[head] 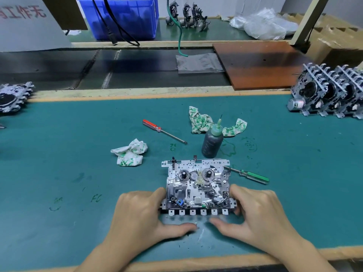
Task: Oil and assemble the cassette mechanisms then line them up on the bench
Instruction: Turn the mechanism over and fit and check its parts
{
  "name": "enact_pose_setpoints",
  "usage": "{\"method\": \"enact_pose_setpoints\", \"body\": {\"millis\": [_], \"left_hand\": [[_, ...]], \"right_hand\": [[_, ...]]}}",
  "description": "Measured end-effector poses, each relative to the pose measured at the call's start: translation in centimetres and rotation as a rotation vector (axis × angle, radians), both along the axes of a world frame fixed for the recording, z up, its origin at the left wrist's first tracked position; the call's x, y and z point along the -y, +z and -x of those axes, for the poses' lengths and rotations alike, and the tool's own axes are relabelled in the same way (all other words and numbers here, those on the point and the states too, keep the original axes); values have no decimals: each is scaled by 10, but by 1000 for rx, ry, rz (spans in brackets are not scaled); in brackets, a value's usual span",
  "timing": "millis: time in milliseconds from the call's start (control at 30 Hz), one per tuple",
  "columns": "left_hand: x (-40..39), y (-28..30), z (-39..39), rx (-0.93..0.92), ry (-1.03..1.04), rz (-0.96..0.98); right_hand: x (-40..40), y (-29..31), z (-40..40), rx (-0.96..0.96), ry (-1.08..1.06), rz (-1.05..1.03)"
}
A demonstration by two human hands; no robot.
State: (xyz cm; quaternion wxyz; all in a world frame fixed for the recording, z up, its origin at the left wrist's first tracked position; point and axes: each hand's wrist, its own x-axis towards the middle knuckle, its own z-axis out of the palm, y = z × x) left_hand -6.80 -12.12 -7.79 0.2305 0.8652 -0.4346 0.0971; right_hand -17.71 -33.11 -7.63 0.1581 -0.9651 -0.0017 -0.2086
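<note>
A metal cassette mechanism (197, 185) lies flat on the green bench mat (78, 163), reels up, key tabs toward me. My left hand (141, 213) grips its left side, thumb under the front edge. My right hand (255, 211) grips its right side the same way. A dark oil bottle (212, 142) with a green needle cap stands just behind the mechanism. A row of mechanisms (330, 93) stands on edge at the far right. Another mechanism (13, 97) sits at the left edge.
A red-handled screwdriver (163, 132) lies behind the mechanism; a green-handled one (249, 175) touches its right corner. Crumpled printed rags (129, 152) (202, 120) lie around the bottle. Beyond are a dark conveyor belt (98, 65), a brown board (261, 65), and a blue bin (121, 16).
</note>
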Motion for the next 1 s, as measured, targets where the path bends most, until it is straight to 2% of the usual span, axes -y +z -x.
{"method": "enact_pose_setpoints", "body": {"millis": [167, 400, 667, 900, 1000], "left_hand": [[-5, 0, 2, 28, -142, 3], [-9, -2, 1, 49, -90, -62], [-3, -1, -4, 269, 6, 21], [-8, 2, -6, 142, -112, -1], [-7, 1, -4, 167, -73, 0]], "right_hand": [[1, 0, -2, -28, -64, 11], [7, -1, 0, -29, 23, 85], [3, 4, 4, -9, 81, -19], [1, 1, 3, 5, 34, 10], [0, 0, 4, 27, 29, -4]]}}
